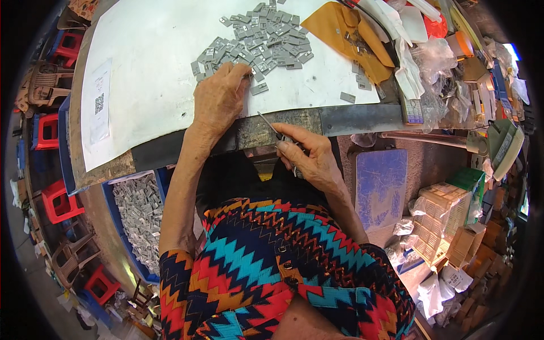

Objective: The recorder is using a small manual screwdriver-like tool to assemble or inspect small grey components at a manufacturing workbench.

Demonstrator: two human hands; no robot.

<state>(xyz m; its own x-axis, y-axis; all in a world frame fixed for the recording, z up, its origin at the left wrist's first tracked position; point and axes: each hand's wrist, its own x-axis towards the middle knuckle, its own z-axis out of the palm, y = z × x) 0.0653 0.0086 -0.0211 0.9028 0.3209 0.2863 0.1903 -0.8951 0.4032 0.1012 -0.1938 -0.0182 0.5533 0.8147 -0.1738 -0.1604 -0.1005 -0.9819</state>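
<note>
A heap of small flat grey rectangular pieces (266, 42) lies on the white sheet covering the table. At its near edge is my left hand (220, 99), fingers bent and pinched together; whatever they hold is hidden under them. My right hand (306, 153) is closed round the dark handle of a slim pointed metal tool (265, 120), whose exact kind I cannot make out. The tool's tip points up and left, close to the table's front edge. One loose grey piece (259, 89) sits just right of my left hand.
A brown envelope-like sheet (345, 37) with small bits on it lies at the far right. Below the table's left side stands a blue bin (116, 218) full of grey pieces. Red stools (59, 201) are at left; a yellowish crate (439, 218) stands at right.
</note>
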